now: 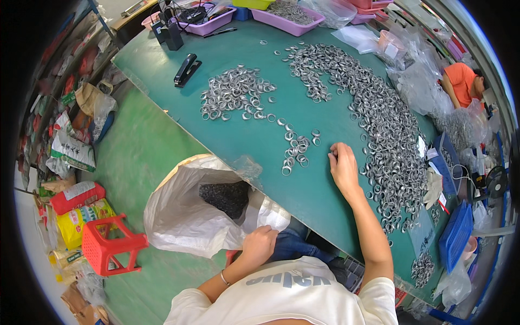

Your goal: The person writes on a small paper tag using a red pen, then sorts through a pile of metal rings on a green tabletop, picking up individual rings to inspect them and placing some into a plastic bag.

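At the table's edge my left hand is closed on the rim of a white woven sack. The sack's mouth gapes, and a heap of small black pieces shows inside. My right hand is over the green table, its fingers curled together; what they hold, if anything, is hidden. To its left lies a small cluster of silver metal rings. A long, dense pile of similar rings curves along its right side. Farther off sits another group of rings.
A black stapler lies on the far left of the table. Purple trays line the far edge. A red stool stands on the floor at left. Blue baskets are at right, and another person sits beyond plastic bags.
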Demonstrator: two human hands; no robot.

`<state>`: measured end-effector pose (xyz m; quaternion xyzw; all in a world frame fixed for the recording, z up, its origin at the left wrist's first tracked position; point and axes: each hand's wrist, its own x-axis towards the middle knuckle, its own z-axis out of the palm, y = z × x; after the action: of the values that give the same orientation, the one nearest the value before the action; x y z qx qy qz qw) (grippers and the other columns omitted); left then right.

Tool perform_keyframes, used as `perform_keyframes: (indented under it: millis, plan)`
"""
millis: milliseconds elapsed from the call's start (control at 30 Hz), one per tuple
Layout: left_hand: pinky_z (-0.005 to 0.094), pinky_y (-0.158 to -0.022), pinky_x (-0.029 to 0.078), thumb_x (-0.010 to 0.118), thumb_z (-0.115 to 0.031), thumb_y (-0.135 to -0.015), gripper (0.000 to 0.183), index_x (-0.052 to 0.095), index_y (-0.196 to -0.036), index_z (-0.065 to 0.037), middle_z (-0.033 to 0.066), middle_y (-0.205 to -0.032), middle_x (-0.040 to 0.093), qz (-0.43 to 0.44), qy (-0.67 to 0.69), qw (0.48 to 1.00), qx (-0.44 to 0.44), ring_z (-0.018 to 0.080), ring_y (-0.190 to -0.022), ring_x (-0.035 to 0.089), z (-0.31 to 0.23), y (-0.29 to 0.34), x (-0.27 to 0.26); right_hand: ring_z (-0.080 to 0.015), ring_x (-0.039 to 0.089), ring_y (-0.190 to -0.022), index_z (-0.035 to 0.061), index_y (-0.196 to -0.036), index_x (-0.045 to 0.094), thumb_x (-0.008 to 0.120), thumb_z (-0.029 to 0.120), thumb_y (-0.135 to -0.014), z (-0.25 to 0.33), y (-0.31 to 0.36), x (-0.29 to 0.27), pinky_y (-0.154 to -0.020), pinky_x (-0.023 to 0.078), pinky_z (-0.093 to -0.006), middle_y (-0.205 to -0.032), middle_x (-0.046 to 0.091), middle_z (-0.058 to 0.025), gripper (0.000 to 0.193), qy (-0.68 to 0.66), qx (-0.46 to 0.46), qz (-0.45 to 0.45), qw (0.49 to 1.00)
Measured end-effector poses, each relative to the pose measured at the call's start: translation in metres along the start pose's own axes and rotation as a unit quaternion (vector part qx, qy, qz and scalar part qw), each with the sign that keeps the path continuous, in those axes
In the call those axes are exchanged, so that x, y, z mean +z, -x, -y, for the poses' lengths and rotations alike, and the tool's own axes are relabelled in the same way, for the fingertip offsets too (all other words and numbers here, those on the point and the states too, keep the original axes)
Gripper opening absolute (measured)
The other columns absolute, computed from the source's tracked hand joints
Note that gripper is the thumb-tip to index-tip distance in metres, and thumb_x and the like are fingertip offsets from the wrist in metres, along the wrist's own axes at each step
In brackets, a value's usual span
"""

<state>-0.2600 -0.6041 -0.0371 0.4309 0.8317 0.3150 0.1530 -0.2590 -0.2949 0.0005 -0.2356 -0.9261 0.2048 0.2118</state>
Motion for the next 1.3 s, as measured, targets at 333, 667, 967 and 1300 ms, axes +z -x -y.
perform_keyframes:
  millis: [333,667,967,1300]
  plan:
    - [0.0423,-0.063,0.051,0.063,-0.009,-0.082,0.007,0.068,-0.084,-0.004,0.0105,-0.076,0.059,0.001,0.008,1.0,0.001,0.0309,-0.073,0.062,-0.001,-0.001,0.0,-0.0336,0.058,-0.091,-0.0011,-0.097,0.061,0.069,0.002,-0.079,0.015,-0.023,0.031,-0.08,0.048,-0.0421,-0.095,0.062,-0.0142,0.02,-0.064,-0.092,-0.073,0.991]
    - [0.0423,-0.064,0.052,0.062,-0.009,-0.082,0.008,0.069,-0.086,-0.005,0.0105,-0.078,0.06,0.014,0.006,1.0,-0.005,0.0315,-0.075,0.062,-0.002,-0.001,0.0,-0.0306,0.059,-0.08,0.0014,-0.097,0.064,0.065,-0.004,-0.078,0.01,-0.027,0.032,-0.071,0.049,-0.0401,-0.087,0.063,-0.0119,0.02,-0.019,-0.162,-0.102,0.981]
    - [0.0425,-0.064,0.052,0.063,-0.007,-0.081,0.008,0.069,-0.086,-0.004,0.011,-0.078,0.06,0.014,0.003,1.0,-0.004,0.0313,-0.074,0.062,0.0,0.002,0.003,-0.0077,0.056,-0.067,0.0005,-0.1,0.067,0.068,-0.002,-0.081,0.101,0.033,0.001,-0.063,0.047,-0.0251,-0.085,0.064,-0.0034,0.019,-0.361,0.024,0.1,0.927]
    - [0.0416,-0.064,0.052,0.064,-0.006,-0.081,0.01,0.07,-0.088,-0.004,0.0105,-0.079,0.061,0.004,0.013,1.0,-0.011,0.0308,-0.074,0.063,0.0,0.004,0.001,-0.0292,0.061,-0.088,-0.0014,-0.104,0.061,0.065,0.0,-0.081,0.111,0.013,0.008,-0.079,0.051,-0.0362,-0.099,0.062,-0.015,0.023,-0.23,-0.098,0.029,0.968]
